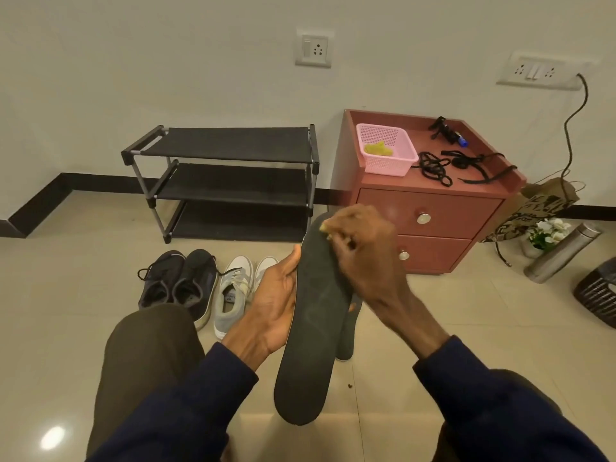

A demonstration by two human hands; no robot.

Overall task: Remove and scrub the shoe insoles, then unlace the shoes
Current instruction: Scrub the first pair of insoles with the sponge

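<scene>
1. The shoe rack stands left of the cabinet, against the wall, its 3 shelves bare.
2. 2 dark shoes and 2 grey shoes sit on the floor, left of the cabinet and nearer the person. They stay within reach, probably because they come next, and laces still show on them.
3. The left hand holds the insole upright in front of the cabinet. Its thumb presses along the left edge and the palm backs it, giving a firm surface to scrub against. The other fingers are hidden behind.
4. A second insole shows just behind the first. I cannot tell what holds it.
5. The right hand is at the insole's toe end, in front of the cabinet's drawers. Its curled fingers pinch a small yellow scrubber and press it onto the surface. This looks like the scrubbing step.
6. On the cabinet's top, a pink basket holds a yellow cloth at the left. Loose black laces lie to its right, probably parked clear of the work.
</scene>
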